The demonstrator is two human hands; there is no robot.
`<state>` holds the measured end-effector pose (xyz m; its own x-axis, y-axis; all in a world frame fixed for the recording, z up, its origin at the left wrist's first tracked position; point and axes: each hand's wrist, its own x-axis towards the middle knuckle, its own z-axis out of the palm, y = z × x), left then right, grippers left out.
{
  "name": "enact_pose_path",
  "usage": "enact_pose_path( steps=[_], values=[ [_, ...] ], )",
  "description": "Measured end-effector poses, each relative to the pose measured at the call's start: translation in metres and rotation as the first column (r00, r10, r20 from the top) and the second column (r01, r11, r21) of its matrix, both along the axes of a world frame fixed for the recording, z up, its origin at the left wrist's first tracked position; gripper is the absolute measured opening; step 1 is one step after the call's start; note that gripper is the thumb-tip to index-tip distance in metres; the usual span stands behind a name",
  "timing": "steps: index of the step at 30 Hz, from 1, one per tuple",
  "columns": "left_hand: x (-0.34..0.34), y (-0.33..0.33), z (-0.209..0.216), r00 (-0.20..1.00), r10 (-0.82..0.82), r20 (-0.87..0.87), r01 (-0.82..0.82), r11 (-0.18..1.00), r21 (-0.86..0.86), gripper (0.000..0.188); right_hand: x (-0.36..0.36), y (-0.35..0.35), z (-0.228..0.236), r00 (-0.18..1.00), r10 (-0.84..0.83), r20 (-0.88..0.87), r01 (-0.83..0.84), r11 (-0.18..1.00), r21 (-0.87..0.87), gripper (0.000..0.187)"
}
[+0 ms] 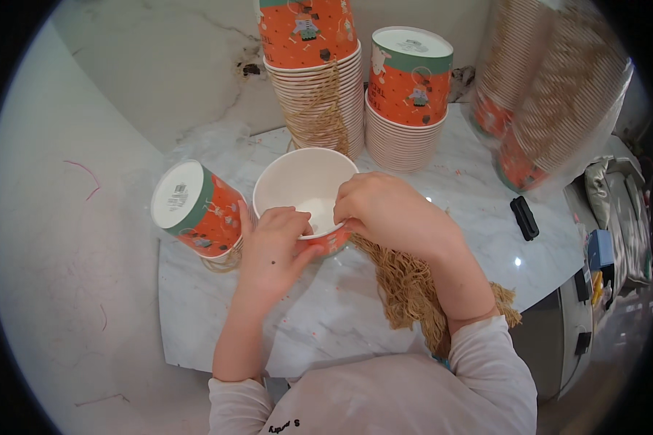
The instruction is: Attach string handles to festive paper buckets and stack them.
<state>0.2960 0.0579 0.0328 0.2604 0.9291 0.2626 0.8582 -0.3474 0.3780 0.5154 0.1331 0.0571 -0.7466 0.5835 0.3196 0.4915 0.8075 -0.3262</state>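
Note:
A paper bucket (294, 175), white inside and orange outside, stands mouth up on the marble-patterned table. At its near rim my left hand (272, 245) is closed, fingers over the edge and thumb outside. My right hand (390, 210) pinches the rim's right side; its fingertips are partly hidden, and I cannot tell whether cord is in them. Under my right forearm lies a bundle of tan cords (406, 290), reaching up toward the bucket. Left of my left hand, an upside-down orange and green bucket (214, 210) rests tilted, with cord loops (223, 264) by its rim.
Behind the bucket rise a tall stack of nested buckets (315, 94), with cord hanging down it, and a shorter stack (406, 134). Plastic-wrapped bucket stacks (559, 94) stand at the far right. A black clip-like object (524, 218) lies near the table's right edge.

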Motion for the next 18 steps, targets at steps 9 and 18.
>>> enact_pose_path(
  steps=[9,18],
  values=[
    [0.054,-0.027,0.009,0.985,0.034,0.167,-0.088,0.942,0.323,0.040,0.012,0.007,-0.001,0.969,-0.107,0.224,0.140,0.980,-0.138,0.013],
    [0.092,-0.026,-0.067,0.954,-0.252,0.162,0.266,0.962,-0.066,0.020,0.027,0.002,0.017,0.997,-0.074,0.014,0.075,0.994,-0.083,0.036]
  ],
)
